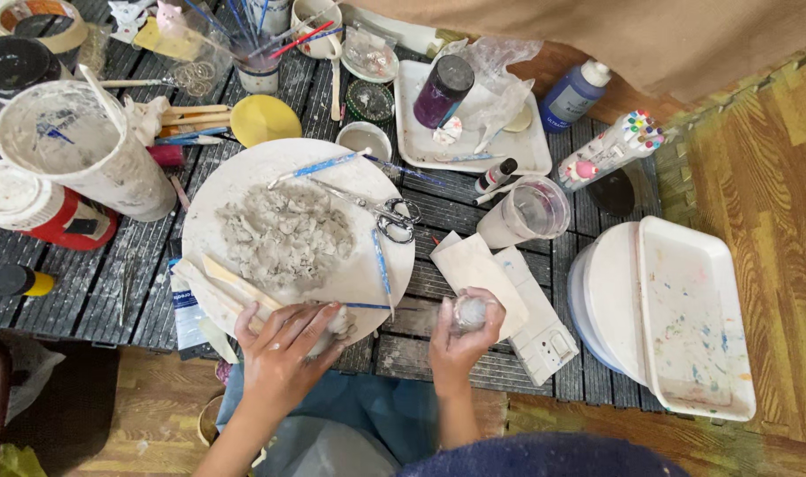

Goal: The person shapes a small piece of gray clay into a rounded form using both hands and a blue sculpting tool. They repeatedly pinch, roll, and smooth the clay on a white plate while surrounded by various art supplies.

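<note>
Mostly unshaped: grey crumbly clay heap sits on round white plate; left hand fingers pinch clay at 6 o'clock, right hand fingers grip small clay ball.

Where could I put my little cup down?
Bare slats show in front of the red tub, beside the round plate of grey clay. The white tray's floor is bare too. The far side, around the brush jar, is crowded.
</note>
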